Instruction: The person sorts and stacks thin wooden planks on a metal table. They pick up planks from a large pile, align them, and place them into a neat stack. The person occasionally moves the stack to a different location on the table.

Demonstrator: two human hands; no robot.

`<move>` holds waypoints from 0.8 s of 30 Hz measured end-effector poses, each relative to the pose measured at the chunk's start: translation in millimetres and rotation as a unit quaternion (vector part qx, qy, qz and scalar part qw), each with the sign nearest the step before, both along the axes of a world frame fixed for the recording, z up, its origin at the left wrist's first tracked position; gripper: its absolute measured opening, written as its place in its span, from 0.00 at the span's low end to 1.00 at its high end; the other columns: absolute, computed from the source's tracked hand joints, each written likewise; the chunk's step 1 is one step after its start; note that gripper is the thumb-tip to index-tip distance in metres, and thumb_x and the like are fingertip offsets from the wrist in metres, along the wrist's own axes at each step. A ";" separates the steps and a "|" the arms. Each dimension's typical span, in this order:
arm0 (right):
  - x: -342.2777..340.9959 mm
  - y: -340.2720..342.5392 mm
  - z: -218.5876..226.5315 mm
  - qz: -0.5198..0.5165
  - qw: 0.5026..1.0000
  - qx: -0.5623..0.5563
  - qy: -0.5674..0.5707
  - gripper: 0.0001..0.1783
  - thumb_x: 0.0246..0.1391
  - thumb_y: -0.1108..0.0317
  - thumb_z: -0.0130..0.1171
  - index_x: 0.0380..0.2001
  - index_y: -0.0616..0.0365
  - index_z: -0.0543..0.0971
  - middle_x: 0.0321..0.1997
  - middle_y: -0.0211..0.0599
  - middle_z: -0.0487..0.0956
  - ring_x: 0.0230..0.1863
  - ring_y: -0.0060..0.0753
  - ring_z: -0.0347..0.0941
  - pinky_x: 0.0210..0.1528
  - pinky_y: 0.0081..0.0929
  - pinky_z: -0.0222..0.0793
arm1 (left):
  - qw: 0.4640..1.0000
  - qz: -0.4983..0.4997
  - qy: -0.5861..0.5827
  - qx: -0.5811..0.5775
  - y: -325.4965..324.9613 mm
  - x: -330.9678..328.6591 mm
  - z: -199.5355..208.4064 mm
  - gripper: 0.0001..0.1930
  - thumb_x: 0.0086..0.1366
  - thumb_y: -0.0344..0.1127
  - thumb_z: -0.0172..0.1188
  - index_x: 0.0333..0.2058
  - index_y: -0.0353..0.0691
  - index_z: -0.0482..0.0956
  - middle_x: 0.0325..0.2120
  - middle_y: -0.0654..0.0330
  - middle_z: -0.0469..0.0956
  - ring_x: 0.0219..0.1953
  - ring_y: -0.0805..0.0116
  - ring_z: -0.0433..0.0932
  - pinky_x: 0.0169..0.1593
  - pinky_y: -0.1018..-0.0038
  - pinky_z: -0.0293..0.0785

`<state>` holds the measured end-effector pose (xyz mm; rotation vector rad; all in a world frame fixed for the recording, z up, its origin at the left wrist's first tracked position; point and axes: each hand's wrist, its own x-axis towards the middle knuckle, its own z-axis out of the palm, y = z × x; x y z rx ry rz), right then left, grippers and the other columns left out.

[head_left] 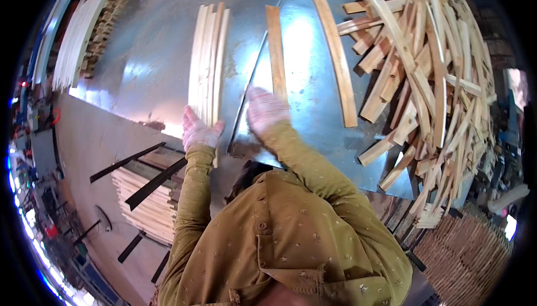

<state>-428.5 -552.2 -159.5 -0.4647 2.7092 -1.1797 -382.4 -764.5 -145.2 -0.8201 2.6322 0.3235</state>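
A row of pale wooden slats [208,65] lies lengthwise on the metal table, left of the middle. My left hand [202,131], in a pinkish-white glove, is closed about their near part, fingers on one side and thumb on the other. One slat end shows below it. To its right, my gloved right hand [267,110] is smeared by motion at the near end of a single browner slat [276,49]. Whether its fingers grip that slat cannot be made out. Farther right, another single slat [335,60] lies apart, slightly slanted.
A large, tangled heap of slats [414,77] covers the table's right side. At the far left stands a neat stack of slats [84,38]. The metal table [151,54] has a seam. Below its left edge, more slats [142,200] sit beside dark bars [154,186].
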 end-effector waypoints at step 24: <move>29.0 79.0 26.4 -0.122 0.892 -0.403 -0.164 0.31 0.62 0.70 0.58 0.67 0.63 0.64 0.61 0.42 0.74 0.59 0.30 0.70 0.61 0.24 0.65 | 0.684 -0.019 0.087 0.724 126.8 4.4 34.5 0.27 0.68 0.34 0.58 0.62 0.36 0.63 0.52 0.54 0.74 0.49 0.64 0.77 0.55 0.71 0.72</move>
